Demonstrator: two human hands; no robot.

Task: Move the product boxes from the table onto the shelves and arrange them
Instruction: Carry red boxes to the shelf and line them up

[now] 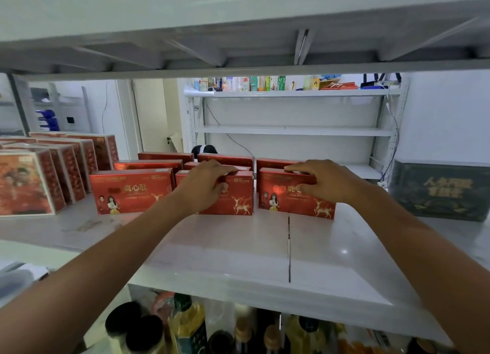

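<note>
Forearms (119, 261) enter from both lower corners, cut off by the frame. Shelf (238, 247) holds red boxes (132, 192) in rows, rear ones largely hidden; open room runs from the front row to its near edge. Dark box (440, 192) stands at the right, cropped. Left hand (205, 184) grips the middle box (238, 197), fingers over its top edge, thumb on the face, covering print. Right hand (320, 180) grips the right box (291, 202) likewise. Bottles (185, 324) below are blurred.

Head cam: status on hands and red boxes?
Left hand grips middle red box, right hand grips right red box. Both upright on white shelf, front row. Dark green box apart at right.
</note>
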